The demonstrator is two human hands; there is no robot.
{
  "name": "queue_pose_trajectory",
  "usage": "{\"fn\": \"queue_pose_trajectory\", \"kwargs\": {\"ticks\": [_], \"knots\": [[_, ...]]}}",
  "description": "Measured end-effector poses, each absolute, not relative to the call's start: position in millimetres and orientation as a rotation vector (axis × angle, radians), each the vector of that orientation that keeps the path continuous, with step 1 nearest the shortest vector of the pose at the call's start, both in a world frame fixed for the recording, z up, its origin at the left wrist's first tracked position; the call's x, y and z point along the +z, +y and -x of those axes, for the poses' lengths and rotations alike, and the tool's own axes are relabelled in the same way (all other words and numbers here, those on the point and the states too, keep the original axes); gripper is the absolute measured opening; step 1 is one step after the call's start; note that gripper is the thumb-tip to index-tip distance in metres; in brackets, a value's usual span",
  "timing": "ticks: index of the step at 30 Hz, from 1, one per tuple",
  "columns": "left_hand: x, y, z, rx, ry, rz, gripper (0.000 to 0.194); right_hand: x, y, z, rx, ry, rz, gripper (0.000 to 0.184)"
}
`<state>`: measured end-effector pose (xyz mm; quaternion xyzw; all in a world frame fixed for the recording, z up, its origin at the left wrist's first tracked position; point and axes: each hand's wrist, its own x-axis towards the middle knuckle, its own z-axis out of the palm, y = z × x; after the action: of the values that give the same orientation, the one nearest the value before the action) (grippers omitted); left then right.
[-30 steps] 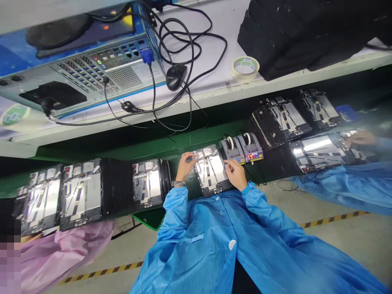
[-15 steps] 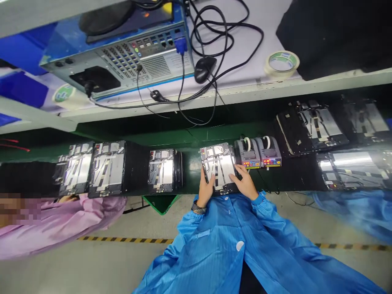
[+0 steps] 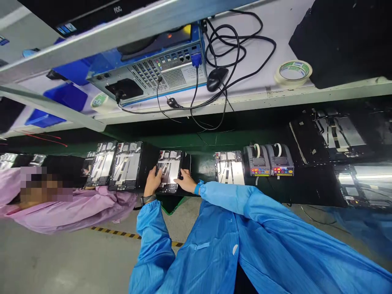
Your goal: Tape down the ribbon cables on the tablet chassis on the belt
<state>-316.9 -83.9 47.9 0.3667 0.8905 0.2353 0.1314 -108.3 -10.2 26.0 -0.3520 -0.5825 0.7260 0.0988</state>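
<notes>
Both hands are at the sides of an opened tablet [image 3: 169, 169] with its battery and cables showing, on top of a stack. My left hand [image 3: 152, 181] grips its left edge, the thumb over the face. From the other side my right hand [image 3: 185, 181] holds the right edge, thumb on the bright battery area. Another opened tablet [image 3: 229, 163] lies to the right, partly covered by my right sleeve. Whether the held tablet is lifted off the stack I cannot tell.
Two tape dispensers [image 3: 258, 160] stand to the right. More opened tablets [image 3: 127, 165] lie at left, beside a co-worker in a pink sleeve [image 3: 104, 208]. Above the bench, a shelf [image 3: 245, 101] carries a computer case [image 3: 171, 73], looped cables and a tape roll [image 3: 293, 72].
My hands have moved left from the tablet beside the tape dispensers to the one on the stack. That first tablet stays on the bench. The camera view has also shifted left.
</notes>
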Motion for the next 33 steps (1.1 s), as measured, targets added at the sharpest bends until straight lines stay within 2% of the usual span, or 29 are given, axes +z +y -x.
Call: {"fn": "queue_pose_trajectory", "kwargs": {"ticks": [2,5,8,10,12,15,18,23,30,33], "knots": [[41,-77,313,0.634,2.6,-1.104,0.053,26,-8,107,2.185,-1.701,1.029,0.078],[31,-76,301,0.66,2.667,-1.133,0.052,35,6,58,2.243,-1.66,0.883,0.07],[26,-81,283,0.736,2.776,-1.086,0.052,49,28,-48,2.508,-1.567,0.508,0.053],[27,-81,265,0.824,2.874,-1.061,0.052,51,38,-136,2.611,-1.476,0.458,0.042],[29,-75,237,0.906,2.898,-1.106,0.05,40,42,-219,2.387,-1.319,0.828,0.04],[32,-51,183,0.984,2.758,-1.192,0.047,-3,44,-297,1.813,-1.102,1.508,0.038],[29,-16,129,1.046,2.46,-1.291,0.041,-51,51,-308,1.406,-1.027,1.835,0.037],[15,18,76,1.08,2.101,-1.375,0.036,-82,58,-269,1.382,-0.964,1.822,0.05],[-3,8,60,1.104,2.016,-1.185,0.03,-61,35,-279,1.394,-0.955,1.854,0.053],[-11,5,62,1.102,1.983,-1.09,0.029,-30,48,-275,1.594,-1.206,1.725,0.047]]}}
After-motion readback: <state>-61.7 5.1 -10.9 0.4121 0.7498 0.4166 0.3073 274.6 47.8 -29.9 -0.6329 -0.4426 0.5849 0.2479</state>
